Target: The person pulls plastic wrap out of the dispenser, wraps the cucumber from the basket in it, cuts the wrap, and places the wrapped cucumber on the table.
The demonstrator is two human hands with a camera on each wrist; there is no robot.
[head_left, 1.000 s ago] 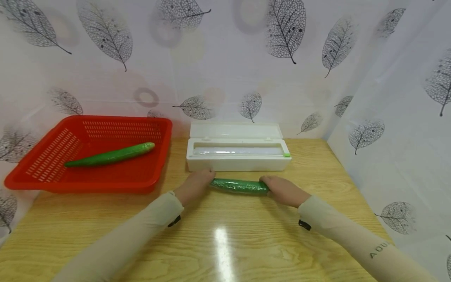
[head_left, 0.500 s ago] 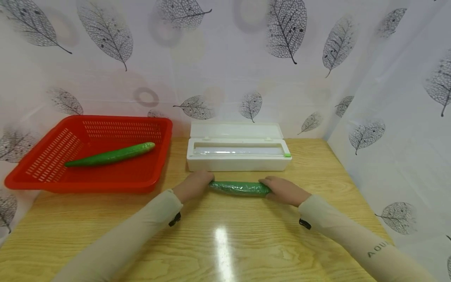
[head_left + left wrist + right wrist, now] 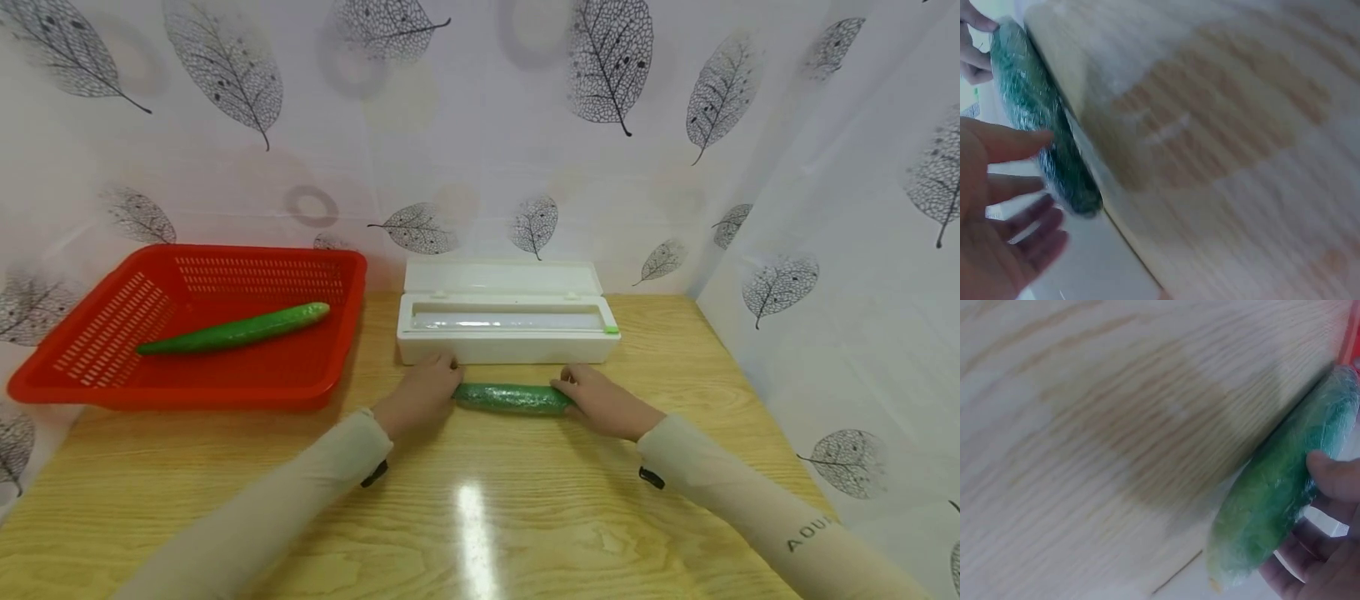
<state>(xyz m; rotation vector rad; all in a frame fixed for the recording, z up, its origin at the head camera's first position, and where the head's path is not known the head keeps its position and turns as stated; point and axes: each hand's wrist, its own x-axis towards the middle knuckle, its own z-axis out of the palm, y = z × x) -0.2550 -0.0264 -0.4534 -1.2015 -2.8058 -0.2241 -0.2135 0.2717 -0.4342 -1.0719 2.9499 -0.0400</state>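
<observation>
A cucumber [image 3: 513, 398] wrapped in clear film lies crosswise on the wooden table between my two hands. My left hand [image 3: 422, 395] holds its left end; in the left wrist view the thumb rests on the film and the other fingers reach behind the cucumber [image 3: 1025, 94]. At the opposite end, my right hand [image 3: 606, 405] holds it. The right wrist view has that thumb pressed on the wrapped cucumber [image 3: 1266, 494], fingers curled along its far side. Wrinkled film shows over the whole length.
Just behind the hands stands a white cling film box [image 3: 510, 348], lid up, with a film roll inside and a green slider at its right. A red basket [image 3: 225, 397] at the left holds an unwrapped cucumber [image 3: 240, 332]. A leaf-patterned curtain [image 3: 480, 150] backs the table.
The wrapped cucumber has turned a little under my fingers, staying in nearly the same place. My left hand has shifted slightly right, and the fingers of both hands have changed their placement.
</observation>
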